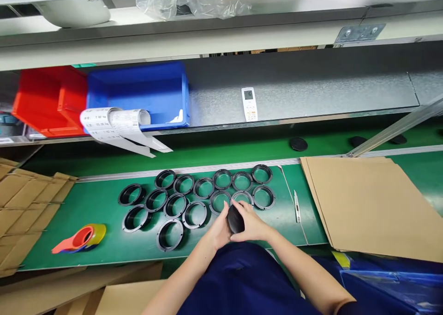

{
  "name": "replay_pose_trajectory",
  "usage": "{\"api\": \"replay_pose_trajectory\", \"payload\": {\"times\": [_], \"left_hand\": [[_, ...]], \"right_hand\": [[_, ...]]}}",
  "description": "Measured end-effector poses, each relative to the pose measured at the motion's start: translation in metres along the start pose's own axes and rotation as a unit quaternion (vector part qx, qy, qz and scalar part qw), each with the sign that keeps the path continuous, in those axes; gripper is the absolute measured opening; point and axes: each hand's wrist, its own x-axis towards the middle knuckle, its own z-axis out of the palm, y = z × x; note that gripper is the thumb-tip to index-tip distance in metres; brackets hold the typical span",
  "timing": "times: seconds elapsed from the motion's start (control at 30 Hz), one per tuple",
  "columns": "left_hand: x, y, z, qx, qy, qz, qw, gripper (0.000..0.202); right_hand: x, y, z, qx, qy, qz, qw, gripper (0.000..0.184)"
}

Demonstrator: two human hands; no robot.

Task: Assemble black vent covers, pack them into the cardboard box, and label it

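Close to my body, at the bench's front edge, I hold a black round part [236,220] between both hands. My left hand [218,228] closes on its left side, and my right hand [254,222] curls around its right side with the thumb below. The part is tilted, and its far side is hidden from me. Just beyond my hands, several black flanged rings [170,235] stand in loose rows on the green bench top [221,245]. My fingers partly cover the nearest of these rings.
An orange tape dispenser [83,238] lies left, near bundled cardboard [31,208]. Right are a utility knife [296,207] and flat cardboard sheets [374,208]. Black discs [298,143] rest behind. The shelf holds red [51,100] and blue bins [138,91], label rolls [117,123] and a remote [249,104].
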Motion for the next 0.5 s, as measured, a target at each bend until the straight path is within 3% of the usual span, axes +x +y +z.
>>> {"api": "replay_pose_trajectory", "payload": {"times": [0.1,0.17,0.33,0.5], "left_hand": [[0.0,0.01,-0.012,0.007,0.049,0.021,0.999,0.077],[-0.001,0.019,-0.025,-0.003,0.07,0.036,0.997,0.072],[-0.008,0.029,-0.062,-0.048,0.134,0.049,0.989,0.053],[-0.009,0.025,-0.085,-0.073,0.187,0.036,0.979,0.053]], "right_hand": [[0.012,0.041,-0.013,-0.119,0.194,0.12,0.966,0.115],[0.022,0.071,-0.022,-0.186,0.24,0.178,0.936,0.112],[0.029,0.121,-0.016,-0.233,0.178,0.197,0.936,0.112],[0.015,0.13,-0.008,-0.263,0.15,0.203,0.931,0.107]]}}
